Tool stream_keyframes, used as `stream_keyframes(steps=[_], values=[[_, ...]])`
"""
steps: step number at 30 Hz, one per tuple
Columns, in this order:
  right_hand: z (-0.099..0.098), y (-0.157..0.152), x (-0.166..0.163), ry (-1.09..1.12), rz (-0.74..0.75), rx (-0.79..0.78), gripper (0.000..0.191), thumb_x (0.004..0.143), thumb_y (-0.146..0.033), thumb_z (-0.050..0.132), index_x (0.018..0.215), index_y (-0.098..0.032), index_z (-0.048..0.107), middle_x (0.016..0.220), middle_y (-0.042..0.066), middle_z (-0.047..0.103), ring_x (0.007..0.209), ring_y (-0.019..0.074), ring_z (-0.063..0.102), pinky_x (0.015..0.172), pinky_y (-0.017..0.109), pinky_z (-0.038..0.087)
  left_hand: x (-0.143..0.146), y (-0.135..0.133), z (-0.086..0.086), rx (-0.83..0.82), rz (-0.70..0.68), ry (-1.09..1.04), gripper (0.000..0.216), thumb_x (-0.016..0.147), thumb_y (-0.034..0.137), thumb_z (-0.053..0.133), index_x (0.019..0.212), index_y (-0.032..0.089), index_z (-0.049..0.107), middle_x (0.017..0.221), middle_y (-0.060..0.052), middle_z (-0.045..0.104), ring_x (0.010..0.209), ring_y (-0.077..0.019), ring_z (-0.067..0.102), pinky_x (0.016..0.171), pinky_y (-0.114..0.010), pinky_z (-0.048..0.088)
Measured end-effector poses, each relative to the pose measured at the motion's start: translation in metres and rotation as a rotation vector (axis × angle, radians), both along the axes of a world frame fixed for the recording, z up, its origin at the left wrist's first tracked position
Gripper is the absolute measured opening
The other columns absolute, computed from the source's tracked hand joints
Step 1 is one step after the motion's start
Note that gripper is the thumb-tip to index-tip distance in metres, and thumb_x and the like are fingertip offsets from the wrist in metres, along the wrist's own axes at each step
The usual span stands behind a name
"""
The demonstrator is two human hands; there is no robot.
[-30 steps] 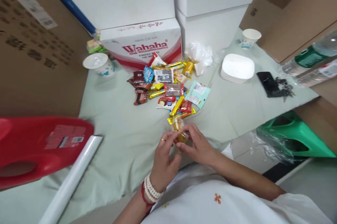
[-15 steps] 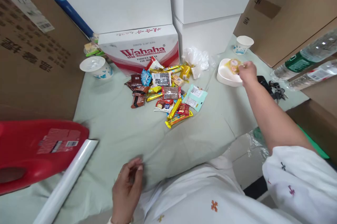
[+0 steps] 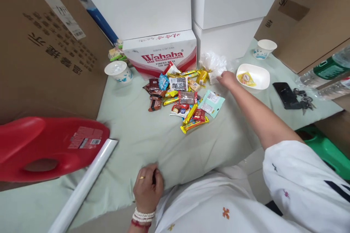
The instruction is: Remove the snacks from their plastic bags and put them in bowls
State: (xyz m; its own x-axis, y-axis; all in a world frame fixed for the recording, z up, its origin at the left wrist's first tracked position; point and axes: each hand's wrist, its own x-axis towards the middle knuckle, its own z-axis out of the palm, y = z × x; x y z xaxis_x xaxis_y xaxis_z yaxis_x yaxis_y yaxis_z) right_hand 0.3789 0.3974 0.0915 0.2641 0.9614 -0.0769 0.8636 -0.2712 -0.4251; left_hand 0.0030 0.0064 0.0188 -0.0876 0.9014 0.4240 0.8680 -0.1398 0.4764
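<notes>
My right hand (image 3: pixel 227 79) is stretched over the table at the lower edge of a crumpled clear plastic bag (image 3: pixel 214 62). Its fingertips point left and are mostly hidden, so I cannot tell whether they grip anything. Left of it lies a pile of wrapped snacks, with a light green packet (image 3: pixel 212 103), a brown packet (image 3: pixel 187 97) and a yellow-wrapped bar (image 3: pixel 194 125). A white bowl (image 3: pixel 263 77) to the right holds one yellow clear-wrapped snack (image 3: pixel 246 78). At the near table edge my left hand (image 3: pixel 149 185) rests with curled fingers, nothing visible in it.
A Wahaha carton (image 3: pixel 161 51) stands behind the snacks. Paper cups stand at left (image 3: pixel 119 71) and right (image 3: pixel 264 49). A black phone (image 3: pixel 285 95) and keys (image 3: pixel 304 98) lie right. A red plastic object (image 3: pixel 57 145) and a white roll (image 3: pixel 84 183) occupy the left.
My right hand has let go of the yellow-wrapped snack, which now lies in the bowl, and has moved left to the plastic bag. My left hand has turned, fingers more curled. The view has shifted.
</notes>
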Motion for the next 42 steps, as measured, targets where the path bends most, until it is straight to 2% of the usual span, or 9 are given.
stream_keyframes(steps=[6,11,14,17,21,24,32,38,42], values=[[-0.009,-0.031,-0.013,0.286,-0.093,0.132,0.012,0.09,-0.026,0.059,0.087,-0.015,0.063,0.094,0.01,0.071,0.079,0.0167,0.06,0.069,0.025,0.047,-0.002,-0.014,0.011,-0.1,-0.003,-0.192,0.013,0.094,0.022,0.059,0.099,0.024,0.07,0.094,-0.004,0.073,0.088,-0.0207,0.07,0.08,-0.033,0.056],[0.004,-0.15,-0.024,1.319,-0.019,0.106,0.03,0.07,-0.036,0.079,0.086,-0.02,0.059,0.075,-0.002,0.058,0.05,0.0047,0.029,0.041,0.016,0.023,0.019,-0.011,0.033,-0.238,0.006,-0.496,0.013,0.095,0.031,0.062,0.095,0.023,0.072,0.088,-0.004,0.07,0.079,-0.0188,0.067,0.066,-0.028,0.054],[0.012,-0.218,-0.039,1.489,-0.08,-0.019,0.031,0.062,-0.03,0.085,0.076,-0.02,0.059,0.063,-0.006,0.049,0.047,0.0034,0.023,0.038,0.015,0.02,0.047,0.02,0.053,-0.259,-0.204,-0.556,0.016,0.098,0.026,0.058,0.093,0.022,0.073,0.085,-0.005,0.07,0.079,-0.0174,0.066,0.071,-0.028,0.054],[0.016,-0.253,-0.054,1.479,-0.172,-0.002,0.034,0.058,-0.026,0.088,0.067,-0.02,0.056,0.052,-0.009,0.039,0.045,0.0033,0.023,0.038,0.015,0.019,0.083,0.062,0.071,-0.18,-0.385,-0.575,0.014,0.098,0.02,0.057,0.096,0.022,0.071,0.086,-0.005,0.069,0.078,-0.0151,0.064,0.072,-0.027,0.053],[0.017,-0.267,-0.07,1.476,-0.101,-0.188,0.037,0.055,-0.031,0.091,0.079,-0.019,0.065,0.059,-0.006,0.054,0.044,0.0031,0.026,0.037,0.018,0.016,0.124,0.102,0.08,-0.085,-0.473,-0.626,0.029,0.088,0.028,0.073,0.116,0.022,0.07,0.111,-0.009,0.07,0.089,-0.0176,0.064,0.074,-0.028,0.053],[0.019,-0.271,-0.07,1.446,-0.038,-0.241,0.04,0.059,-0.041,0.092,0.079,-0.019,0.065,0.058,-0.007,0.054,0.043,0.0033,0.026,0.038,0.019,0.018,0.134,0.111,0.073,-0.17,-0.524,-0.761,0.015,0.089,0.032,0.072,0.1,0.022,0.075,0.101,-0.008,0.073,0.089,-0.0197,0.064,0.075,-0.03,0.051],[0.018,-0.268,-0.038,1.22,0.057,-0.261,0.049,0.074,-0.059,0.083,0.098,-0.019,0.067,0.069,-0.002,0.064,0.045,0.0056,0.032,0.039,0.02,0.022,0.108,0.096,0.06,-0.567,-0.157,-1.308,0.034,0.074,0.045,0.087,0.079,0.017,0.068,0.064,0.003,0.058,0.055,-0.0085,0.047,0.053,-0.022,0.037],[0.03,-0.272,-0.041,0.731,0.175,0.301,0.043,0.094,-0.057,0.064,0.123,-0.025,0.066,0.106,0.007,0.07,0.075,0.0157,0.059,0.066,0.029,0.051,0.105,0.093,0.072,-0.589,-0.102,-1.446,0.038,0.071,0.047,0.089,0.079,0.015,0.069,0.062,0.003,0.059,0.055,-0.0069,0.045,0.051,-0.02,0.034],[0.034,-0.274,-0.055,0.618,0.434,0.274,0.054,0.085,-0.058,0.075,0.127,-0.026,0.066,0.121,0.009,0.069,0.105,0.0256,0.063,0.088,0.038,0.054,0.105,0.088,0.079,-0.616,-0.14,-1.485,0.038,0.068,0.043,0.092,0.081,0.015,0.07,0.064,0.003,0.057,0.058,-0.0067,0.046,0.053,-0.019,0.036]])
